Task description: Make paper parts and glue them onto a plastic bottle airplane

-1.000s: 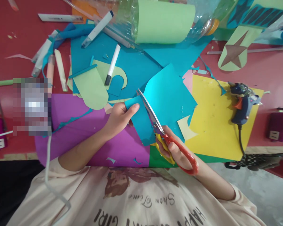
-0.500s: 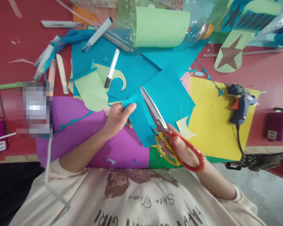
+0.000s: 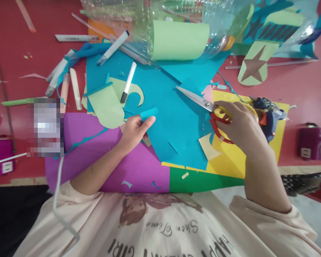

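Head view: the left hand [image 3: 135, 130] pinches a small blue strip [image 3: 148, 113] between thumb and fingers, the strip sticking out past the fingertips towards the far edge of the table [image 3: 29, 60]. The strip sits just above the near-left corner of a large blue sheet [image 3: 176, 121], which lies flat on the purple [image 3: 96, 157], green [image 3: 200, 180] and yellow [image 3: 243, 157] sheets near the table's near edge. Whether strip and sheet touch cannot be told.

The right hand [image 3: 239, 125] is closed through the red handles of the scissors [image 3: 203, 103], over the yellow sheet towards the table's right side. The blades are shut and point left and away, their tip lying over the blue sheet's far right part, well apart from the strip. A glue gun [image 3: 269, 114] lies just beyond the right hand, partly hidden by it.

A marker [image 3: 128, 82] rests on blue and pale green paper beyond the left hand. A clear bottle [image 3: 176, 28] holding a rolled green sheet lies at the far edge.
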{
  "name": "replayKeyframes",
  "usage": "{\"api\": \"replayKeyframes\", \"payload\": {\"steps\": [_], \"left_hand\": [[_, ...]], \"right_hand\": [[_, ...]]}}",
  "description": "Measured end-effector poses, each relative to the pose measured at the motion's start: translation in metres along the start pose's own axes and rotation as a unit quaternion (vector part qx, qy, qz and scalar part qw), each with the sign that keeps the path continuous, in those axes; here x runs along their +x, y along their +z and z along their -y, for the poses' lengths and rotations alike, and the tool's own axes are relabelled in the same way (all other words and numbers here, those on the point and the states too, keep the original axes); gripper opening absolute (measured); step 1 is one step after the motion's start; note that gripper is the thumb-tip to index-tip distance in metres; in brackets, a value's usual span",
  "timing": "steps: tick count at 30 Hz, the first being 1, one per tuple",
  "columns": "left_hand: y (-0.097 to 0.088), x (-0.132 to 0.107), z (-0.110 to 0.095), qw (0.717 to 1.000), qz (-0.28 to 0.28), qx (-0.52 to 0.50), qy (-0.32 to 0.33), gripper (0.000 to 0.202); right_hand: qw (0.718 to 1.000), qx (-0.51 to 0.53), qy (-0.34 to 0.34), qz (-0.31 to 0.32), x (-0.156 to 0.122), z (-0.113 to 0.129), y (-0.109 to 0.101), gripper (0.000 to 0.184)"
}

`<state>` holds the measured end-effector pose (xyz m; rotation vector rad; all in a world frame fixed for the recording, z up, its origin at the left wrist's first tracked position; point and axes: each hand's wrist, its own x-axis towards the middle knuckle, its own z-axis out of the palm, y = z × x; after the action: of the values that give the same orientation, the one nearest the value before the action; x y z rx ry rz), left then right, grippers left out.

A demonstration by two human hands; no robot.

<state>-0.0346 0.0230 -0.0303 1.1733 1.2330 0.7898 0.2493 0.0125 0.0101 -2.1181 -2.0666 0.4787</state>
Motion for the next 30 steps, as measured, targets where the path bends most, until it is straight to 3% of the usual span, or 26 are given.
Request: {"api": "replayKeyframes", "payload": {"steps": [7,11,13,15,17,19,21,24,27,30], "left_hand": [[-0.001,0.002,0.003,1.000,-0.005,0.010,0.010,0.057],[-0.001,0.002,0.002,1.000,-0.001,0.006,0.010,0.059],[0.000,0.000,0.000,1.000,0.002,0.003,0.012,0.060],[0.001,-0.001,-0.002,1.000,0.002,-0.002,0.020,0.061],[0.002,-0.003,-0.004,0.999,-0.005,-0.009,0.031,0.061],[0.002,-0.004,-0.005,0.999,-0.023,-0.023,0.030,0.057],[0.002,-0.004,-0.005,0.997,-0.054,-0.049,0.021,0.050],[0.001,-0.004,-0.002,0.993,-0.070,-0.095,0.013,0.046],[-0.001,-0.006,0.001,0.997,-0.027,-0.071,0.016,0.041],[-0.003,-0.009,0.003,0.997,0.040,0.010,0.058,0.036]], "right_hand": [[0.998,-0.030,-0.048,-0.011,-0.005,-0.010,0.010,0.044],[0.996,-0.076,-0.030,-0.041,-0.013,0.009,0.006,0.035],[0.997,-0.022,-0.039,-0.064,-0.017,0.024,0.007,0.029],[0.991,0.085,-0.099,-0.014,-0.021,0.040,0.012,0.026],[0.957,0.191,-0.176,0.128,-0.024,0.056,0.021,0.025],[0.932,0.234,-0.190,0.200,-0.026,0.067,0.031,0.023],[0.934,0.256,-0.149,0.197,-0.025,0.070,0.036,0.024],[0.924,0.357,-0.040,0.134,-0.019,0.064,0.035,0.026],[0.873,0.482,0.044,0.064,-0.010,0.052,0.029,0.029],[0.837,0.538,0.096,0.010,-0.001,0.045,0.023,0.026]]}}
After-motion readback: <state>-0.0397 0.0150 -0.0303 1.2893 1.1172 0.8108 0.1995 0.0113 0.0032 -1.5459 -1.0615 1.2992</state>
